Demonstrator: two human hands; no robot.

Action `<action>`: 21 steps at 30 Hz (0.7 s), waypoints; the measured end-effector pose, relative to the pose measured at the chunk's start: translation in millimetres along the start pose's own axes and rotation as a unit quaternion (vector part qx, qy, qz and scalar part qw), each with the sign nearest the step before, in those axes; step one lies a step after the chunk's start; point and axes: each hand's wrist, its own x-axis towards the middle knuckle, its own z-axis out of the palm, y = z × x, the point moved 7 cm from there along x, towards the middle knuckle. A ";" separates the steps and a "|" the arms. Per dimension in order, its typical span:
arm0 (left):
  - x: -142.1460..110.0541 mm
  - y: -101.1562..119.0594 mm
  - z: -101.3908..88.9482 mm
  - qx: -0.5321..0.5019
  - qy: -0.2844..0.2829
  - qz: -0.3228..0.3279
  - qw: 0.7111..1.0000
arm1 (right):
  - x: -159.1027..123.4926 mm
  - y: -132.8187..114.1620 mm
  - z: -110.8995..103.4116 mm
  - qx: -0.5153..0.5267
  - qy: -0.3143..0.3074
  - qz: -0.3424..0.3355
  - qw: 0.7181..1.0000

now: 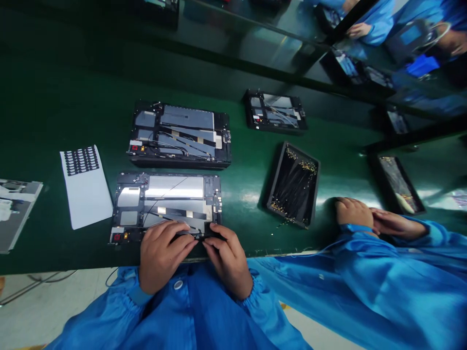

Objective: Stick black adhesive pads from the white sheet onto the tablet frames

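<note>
The opened tablet body, black-framed with silver panels, lies flat near the table's front edge. My left hand rests over its near edge, fingers bent and tips pressed together. Just to the right, my right hand pinches at the near right corner, thumb and fingertips close to the left hand's. Whatever sits between the fingertips is too small and covered to make out. A thin black cable arcs loosely across the silver panels and runs down toward my left hand.
Behind lies another opened tablet body on a black block, and a third farther right. A white sheet of black stickers is at left. A black tray holds thin gold-ended cables. A co-worker's hands rest at right.
</note>
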 end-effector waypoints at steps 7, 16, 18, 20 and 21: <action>0.1 1.3 -0.1 0.015 0.013 0.010 1.000 | 3.4 -2.9 3.1 -0.014 -0.002 -0.001 1.000; 1.7 3.1 -1.3 0.018 0.020 0.015 1.000 | 12.4 -7.5 2.2 -0.022 -0.024 -0.018 0.999; 0.7 2.4 -0.6 0.020 0.015 0.014 1.000 | 9.8 -6.7 3.0 -0.018 -0.017 -0.034 0.999; -1.4 1.0 -0.3 0.019 0.010 0.011 1.000 | 4.6 -7.6 4.6 -0.020 -0.008 -0.065 0.998; -2.7 0.2 -0.5 0.016 0.008 0.010 1.000 | 1.4 -8.7 5.5 -0.025 -0.002 -0.085 0.996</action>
